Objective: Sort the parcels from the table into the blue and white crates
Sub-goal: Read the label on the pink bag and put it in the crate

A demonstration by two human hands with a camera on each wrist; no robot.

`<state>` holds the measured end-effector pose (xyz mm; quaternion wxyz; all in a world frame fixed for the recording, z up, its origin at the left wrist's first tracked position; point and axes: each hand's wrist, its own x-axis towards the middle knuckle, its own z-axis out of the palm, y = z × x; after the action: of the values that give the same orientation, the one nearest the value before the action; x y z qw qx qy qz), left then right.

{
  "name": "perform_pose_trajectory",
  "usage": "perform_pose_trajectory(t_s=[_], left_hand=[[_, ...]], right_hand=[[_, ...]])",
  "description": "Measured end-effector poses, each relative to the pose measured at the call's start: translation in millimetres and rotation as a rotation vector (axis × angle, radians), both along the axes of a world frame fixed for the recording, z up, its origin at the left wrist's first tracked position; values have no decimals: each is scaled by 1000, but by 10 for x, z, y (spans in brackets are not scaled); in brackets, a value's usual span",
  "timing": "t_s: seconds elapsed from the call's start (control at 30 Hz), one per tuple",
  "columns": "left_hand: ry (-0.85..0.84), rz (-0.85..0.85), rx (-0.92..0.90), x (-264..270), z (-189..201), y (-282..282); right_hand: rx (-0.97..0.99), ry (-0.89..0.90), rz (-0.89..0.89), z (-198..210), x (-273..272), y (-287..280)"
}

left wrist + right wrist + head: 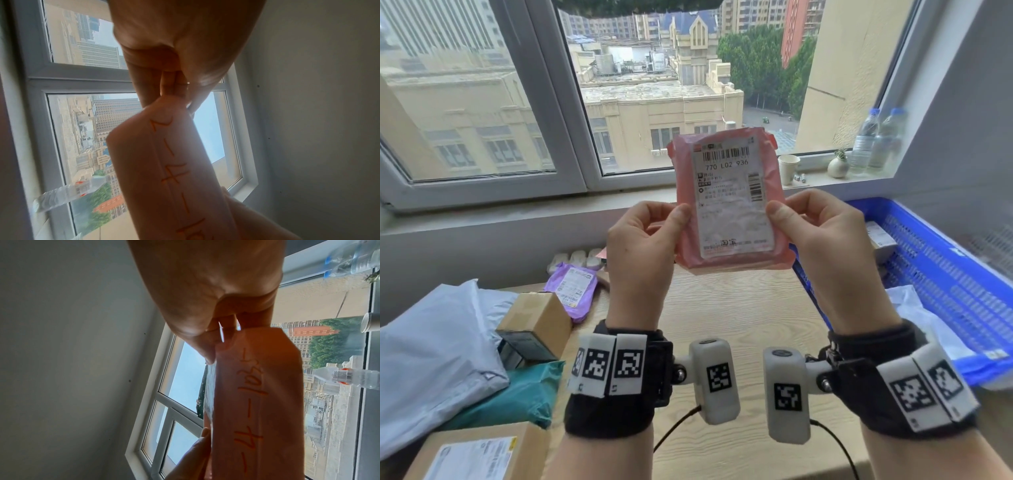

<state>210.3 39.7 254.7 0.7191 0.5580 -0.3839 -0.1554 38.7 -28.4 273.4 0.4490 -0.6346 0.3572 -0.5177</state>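
Note:
A pink mailer parcel (729,202) with a white shipping label is held upright in front of the window, label towards me. My left hand (650,236) pinches its left edge and my right hand (815,233) pinches its right edge, thumbs on the label side. Both wrist views show the parcel's back (164,162) (257,394) with orange handwriting; the left hand (176,68) and the right hand (222,318) grip it from above. The blue crate (941,284) stands at the right, holding a boxed parcel (878,238) and a white bag. No white crate is in view.
On the wooden table (739,315) at the left lie a purple mailer (575,287), a small cardboard box (537,325), a grey-white bag (431,353), a green bag (517,397) and a labelled carton (479,452). Bottles (876,140), a paper cup (788,168) and a small vase stand on the sill.

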Motion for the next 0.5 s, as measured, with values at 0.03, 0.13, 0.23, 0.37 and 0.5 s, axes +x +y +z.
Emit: perform_pose_trajectory(t_s=[0.03, 0.13, 0.23, 0.37, 0.5], left_hand=[[8, -18, 6, -8, -31, -17], [17, -88, 39, -56, -136, -81], [14, -156, 91, -129, -257, -177], [24, -251, 169, -291, -461, -311], [70, -372, 264, -556, -681, -400]], right_hand=[[-3, 11, -17, -26, -17, 1], [-3, 28, -61, -115, -105, 9], [9, 58, -122, -224, -234, 39], [45, 80, -222, -445, -433, 109], [113, 103, -317, -718, -697, 187]])
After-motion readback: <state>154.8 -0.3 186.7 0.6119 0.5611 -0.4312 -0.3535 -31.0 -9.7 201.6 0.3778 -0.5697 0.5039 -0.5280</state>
